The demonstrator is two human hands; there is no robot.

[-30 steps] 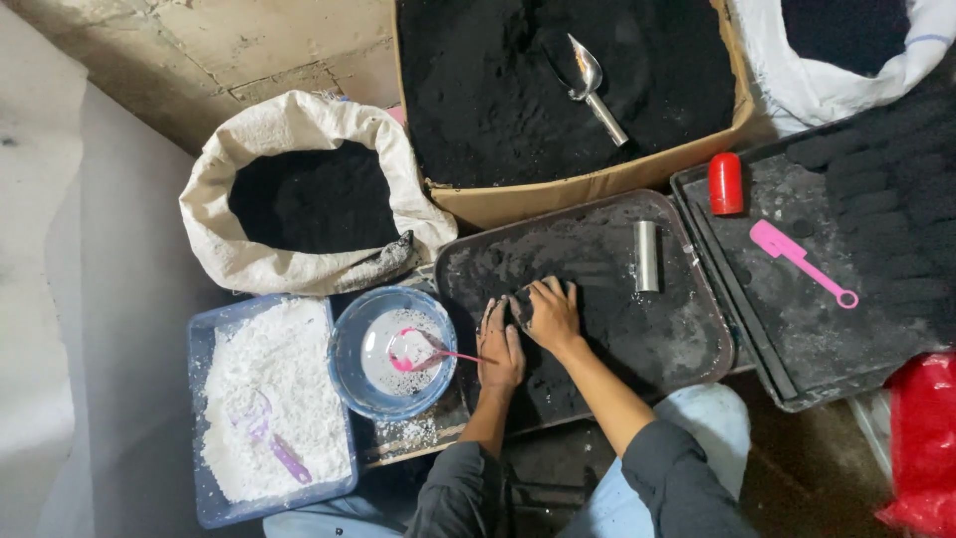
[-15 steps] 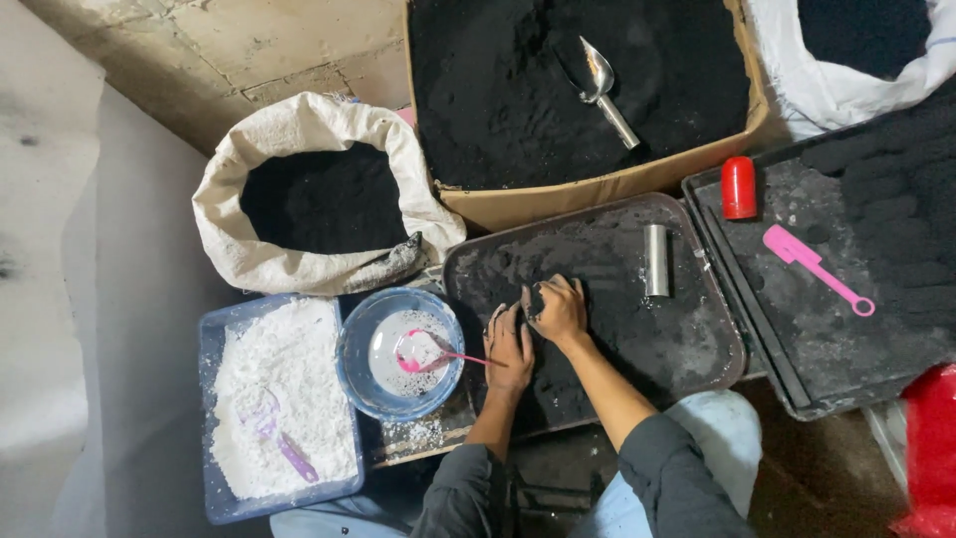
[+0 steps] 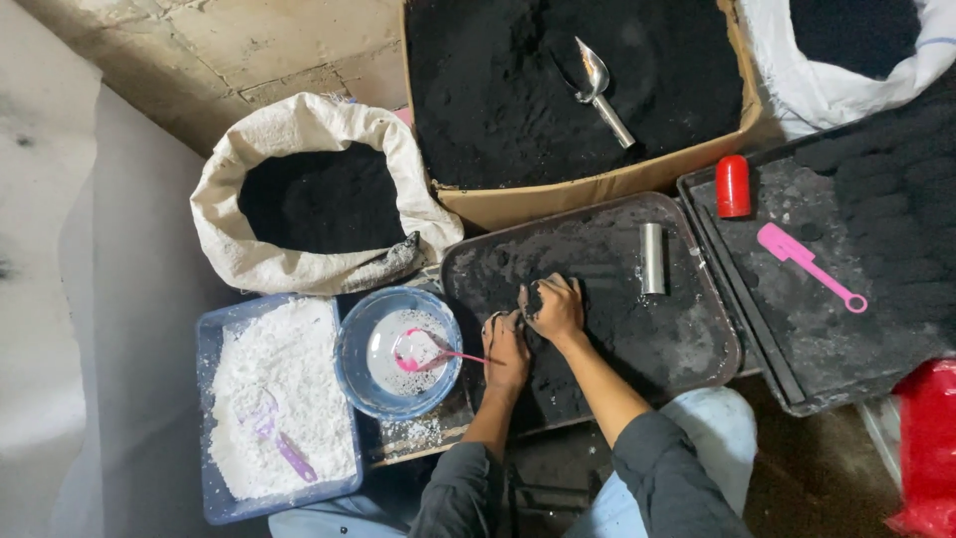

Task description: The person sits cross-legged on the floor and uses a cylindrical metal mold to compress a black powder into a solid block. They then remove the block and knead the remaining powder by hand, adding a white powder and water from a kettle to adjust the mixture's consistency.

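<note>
black powder lump (image 3: 535,296) sitting on the dark tray (image 3: 697,339), being pinched in the curled fingers of the right hand (image 3: 558,311). going left to right: lying at far left, white powder tub (image 3: 224,468) with a purple scoop (image 3: 279,446); resting beside it, blue bowl (image 3: 351,371) with a pink spoon (image 3: 438,354) pointing its handle right toward the left hand (image 3: 506,349). left hand pressing half-closed on the tray just below-left of the lump, right hand nearer. lump too small for telling any long axis. standing upright further right, metal cylinder (image 3: 651,257); beyond, red cap (image 3: 733,186) and pink spatula (image 3: 809,265).
</note>
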